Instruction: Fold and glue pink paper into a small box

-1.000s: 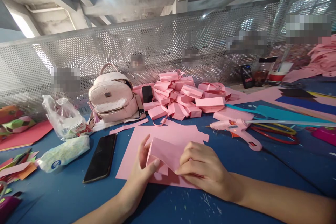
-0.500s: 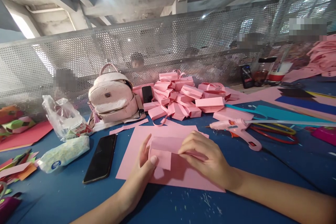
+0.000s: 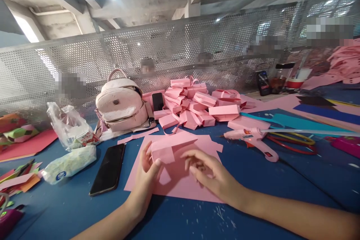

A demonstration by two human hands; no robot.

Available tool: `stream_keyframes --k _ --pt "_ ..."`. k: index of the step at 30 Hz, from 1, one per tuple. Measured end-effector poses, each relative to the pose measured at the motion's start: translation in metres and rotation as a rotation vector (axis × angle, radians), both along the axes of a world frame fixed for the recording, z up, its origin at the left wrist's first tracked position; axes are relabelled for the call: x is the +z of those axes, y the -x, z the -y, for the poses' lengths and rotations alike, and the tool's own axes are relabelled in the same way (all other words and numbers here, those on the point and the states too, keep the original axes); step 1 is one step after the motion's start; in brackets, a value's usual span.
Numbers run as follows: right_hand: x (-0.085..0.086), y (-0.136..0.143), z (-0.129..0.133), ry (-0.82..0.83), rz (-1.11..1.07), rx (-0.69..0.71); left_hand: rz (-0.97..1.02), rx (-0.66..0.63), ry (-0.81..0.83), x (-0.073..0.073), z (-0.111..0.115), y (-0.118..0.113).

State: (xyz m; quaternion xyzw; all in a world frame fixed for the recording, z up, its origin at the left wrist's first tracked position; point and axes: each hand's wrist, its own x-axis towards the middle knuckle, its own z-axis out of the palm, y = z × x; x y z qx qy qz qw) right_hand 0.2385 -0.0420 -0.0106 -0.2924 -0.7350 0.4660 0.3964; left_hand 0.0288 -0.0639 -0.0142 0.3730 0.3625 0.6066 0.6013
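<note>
A folded piece of pink paper (image 3: pixel 165 152) is pinched at its left end between the thumb and fingers of my left hand (image 3: pixel 146 174), raised above a flat pink sheet (image 3: pixel 182 185). My right hand (image 3: pixel 210 176) hovers over the right part of that sheet, its fingers curled but apart, with nothing between them and a gap to the folded piece. Behind the sheet lies a heap of folded pink paper pieces (image 3: pixel 197 103).
A black phone (image 3: pixel 108 168) and a tissue pack (image 3: pixel 70 163) lie left. Behind them stand a plastic bag (image 3: pixel 69 127) and a pink backpack (image 3: pixel 120 101). On the right, a pink glue gun (image 3: pixel 253 138) trails a cable. Paper scraps (image 3: pixel 22 182) sit far left.
My right hand has let go of the folded paper and its fingers have spread a little. My left hand has moved left and slightly up with the paper.
</note>
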Motion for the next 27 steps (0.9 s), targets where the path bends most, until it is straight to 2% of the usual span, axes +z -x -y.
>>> stream_keyframes --k 3,6,11,17,21,27 --pt "-0.006 0.003 -0.001 0.361 -0.069 0.242 -0.023 -0.015 -0.028 -0.002 0.0 -0.001" --pt "-0.005 0.003 -0.004 0.514 -0.168 0.341 -0.052 -0.012 -0.053 -0.006 -0.001 -0.002" --pt "-0.003 0.002 -0.007 0.463 -0.264 0.32 -0.1 -0.022 -0.086 -0.007 -0.001 -0.001" --pt "-0.01 0.003 -0.008 0.533 -0.218 0.46 -0.165 -0.07 -0.116 -0.004 0.0 0.001" --pt "-0.007 0.003 -0.007 0.484 -0.245 0.347 -0.14 -0.097 -0.103 -0.007 -0.001 0.001" --pt "-0.007 0.0 -0.009 0.5 -0.289 0.225 -0.075 -0.052 -0.045 -0.013 -0.006 0.001"
